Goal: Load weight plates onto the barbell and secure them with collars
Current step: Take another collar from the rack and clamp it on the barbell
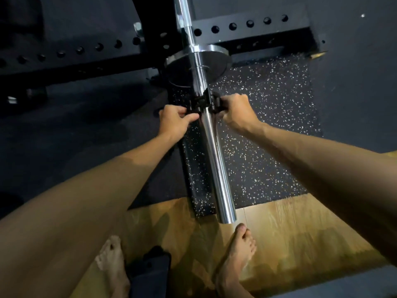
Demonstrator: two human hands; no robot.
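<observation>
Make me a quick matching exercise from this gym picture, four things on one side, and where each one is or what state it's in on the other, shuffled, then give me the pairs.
Things:
1. collar
2. weight plate
3. left hand
4. right foot

Places or states:
A. bare, on the wooden floor near the bar's end
B. around the bar sleeve, partway along, apart from the plate
C. grips the collar's left side
D. on the bar, far end of the sleeve

Pairs: 1-B, 2-D, 3-C, 4-A
</observation>
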